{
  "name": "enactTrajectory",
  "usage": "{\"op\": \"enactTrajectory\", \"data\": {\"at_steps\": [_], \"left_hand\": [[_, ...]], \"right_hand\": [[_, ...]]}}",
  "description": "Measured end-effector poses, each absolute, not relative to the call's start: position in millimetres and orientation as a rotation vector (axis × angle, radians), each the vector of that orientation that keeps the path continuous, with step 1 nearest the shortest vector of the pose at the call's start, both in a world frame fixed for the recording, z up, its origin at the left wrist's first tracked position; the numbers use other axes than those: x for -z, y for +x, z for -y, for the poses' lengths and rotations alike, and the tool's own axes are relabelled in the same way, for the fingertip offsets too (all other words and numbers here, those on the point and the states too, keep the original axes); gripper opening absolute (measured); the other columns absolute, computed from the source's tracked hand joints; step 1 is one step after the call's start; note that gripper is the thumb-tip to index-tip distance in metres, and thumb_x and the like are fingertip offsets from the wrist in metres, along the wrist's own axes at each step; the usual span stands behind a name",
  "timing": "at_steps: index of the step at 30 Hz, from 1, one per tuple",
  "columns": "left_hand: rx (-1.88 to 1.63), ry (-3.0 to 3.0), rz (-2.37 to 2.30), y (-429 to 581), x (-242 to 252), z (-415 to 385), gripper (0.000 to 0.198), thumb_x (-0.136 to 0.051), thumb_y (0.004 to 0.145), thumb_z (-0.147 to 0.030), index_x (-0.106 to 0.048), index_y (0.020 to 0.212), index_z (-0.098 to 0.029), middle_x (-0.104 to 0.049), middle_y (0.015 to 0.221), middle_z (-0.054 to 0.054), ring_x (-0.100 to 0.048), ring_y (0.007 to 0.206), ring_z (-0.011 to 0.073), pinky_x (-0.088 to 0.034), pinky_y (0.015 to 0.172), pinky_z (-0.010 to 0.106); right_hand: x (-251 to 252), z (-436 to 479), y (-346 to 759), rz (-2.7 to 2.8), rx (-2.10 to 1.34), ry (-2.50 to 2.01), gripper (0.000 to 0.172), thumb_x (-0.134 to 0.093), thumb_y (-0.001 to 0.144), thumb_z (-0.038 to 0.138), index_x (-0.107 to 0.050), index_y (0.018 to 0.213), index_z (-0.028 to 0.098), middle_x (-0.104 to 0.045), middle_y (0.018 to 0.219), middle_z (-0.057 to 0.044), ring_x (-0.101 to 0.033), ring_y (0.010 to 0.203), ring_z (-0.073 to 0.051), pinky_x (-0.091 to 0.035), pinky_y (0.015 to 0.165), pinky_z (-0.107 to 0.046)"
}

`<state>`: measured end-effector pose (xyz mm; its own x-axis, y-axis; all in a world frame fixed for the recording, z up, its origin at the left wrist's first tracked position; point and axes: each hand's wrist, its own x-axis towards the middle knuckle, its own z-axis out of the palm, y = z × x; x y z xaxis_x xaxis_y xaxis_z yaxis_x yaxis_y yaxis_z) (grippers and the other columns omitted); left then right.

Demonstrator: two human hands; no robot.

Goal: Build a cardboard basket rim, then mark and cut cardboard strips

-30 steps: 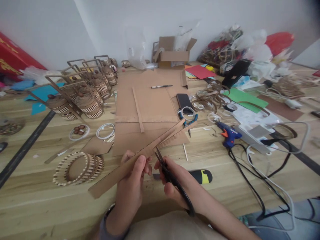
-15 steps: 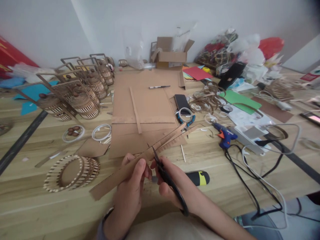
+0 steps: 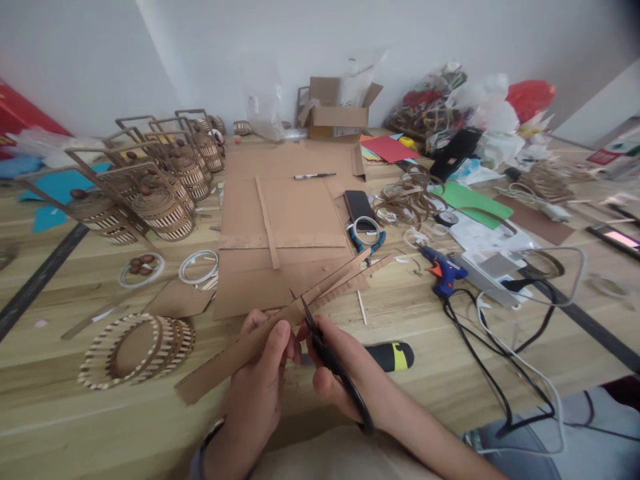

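Observation:
My left hand [image 3: 263, 367] grips a long cardboard strip [image 3: 215, 370], thumb on top, at the lower middle of the view. The strip slants up to the right and is split lengthwise at its far end. In my right hand [image 3: 345, 367] are black scissors [image 3: 333, 360], their blades parted around the strip just beyond my left fingers. Large cardboard sheets [image 3: 290, 207] lie flat beyond the strip, with a pen [image 3: 315, 177] and a narrow cardboard strip [image 3: 266, 220] on them.
Lidded woven baskets [image 3: 163, 207] stand at the left, above woven rings [image 3: 135, 350]. A black-and-yellow handle [image 3: 393, 357] lies by my right wrist. To the right are a blue glue gun [image 3: 444, 270], cables [image 3: 475, 347] and paper. An open box [image 3: 337, 110] stands at the back.
The whole view has shifted slightly, so the table's items appear a little further left. Both hands keep their hold, and the scissors stay at nearly the same spot on the strip.

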<state>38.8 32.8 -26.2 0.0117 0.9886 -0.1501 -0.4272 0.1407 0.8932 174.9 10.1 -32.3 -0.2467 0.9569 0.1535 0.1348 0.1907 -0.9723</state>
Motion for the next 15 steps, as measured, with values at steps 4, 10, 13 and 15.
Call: {"op": "enactTrajectory", "data": {"at_steps": [4,10,13,15], "left_hand": [[-1.295,0.775,-0.972,39.9,26.4,-31.6,0.044,-0.081,0.077,-0.045,-0.046,0.066,-0.021,-0.048,0.055,-0.008,-0.047,0.054,0.0095,-0.043,0.055,0.02],[-1.273,0.821,-0.991,39.1,25.6,-30.5,0.043,-0.078,0.078,-0.05,-0.046,0.066,-0.022,-0.048,0.056,-0.006,-0.046,0.054,0.0113,-0.044,0.054,0.023],[-1.288,0.798,-0.982,40.4,23.1,-30.5,0.044,-0.079,0.076,-0.05,-0.046,0.065,-0.022,-0.046,0.054,-0.007,-0.045,0.052,0.0111,-0.043,0.052,0.022],[-1.3,0.776,-0.96,41.6,20.9,-30.7,0.045,-0.081,0.074,-0.049,-0.046,0.065,-0.022,-0.046,0.054,-0.007,-0.045,0.052,0.0105,-0.043,0.052,0.022]], "right_hand": [[31.5,-10.2,174.8,1.581,-1.139,-1.104,0.062,-0.043,0.086,0.08,-0.051,0.097,0.02,-0.051,0.076,0.001,-0.044,0.064,-0.014,-0.037,0.059,-0.027],[31.1,-10.5,173.0,1.592,-1.117,-1.056,0.061,-0.039,0.088,0.08,-0.05,0.095,0.021,-0.05,0.076,0.001,-0.04,0.063,-0.013,-0.036,0.058,-0.027],[36.2,-7.7,173.8,1.596,-1.094,-1.063,0.061,-0.039,0.088,0.08,-0.049,0.098,0.021,-0.049,0.077,0.001,-0.041,0.063,-0.014,-0.037,0.058,-0.027],[39.2,-5.5,175.2,1.608,-1.081,-1.078,0.061,-0.039,0.089,0.079,-0.05,0.104,0.021,-0.051,0.081,-0.001,-0.044,0.066,-0.015,-0.039,0.06,-0.028]]}}
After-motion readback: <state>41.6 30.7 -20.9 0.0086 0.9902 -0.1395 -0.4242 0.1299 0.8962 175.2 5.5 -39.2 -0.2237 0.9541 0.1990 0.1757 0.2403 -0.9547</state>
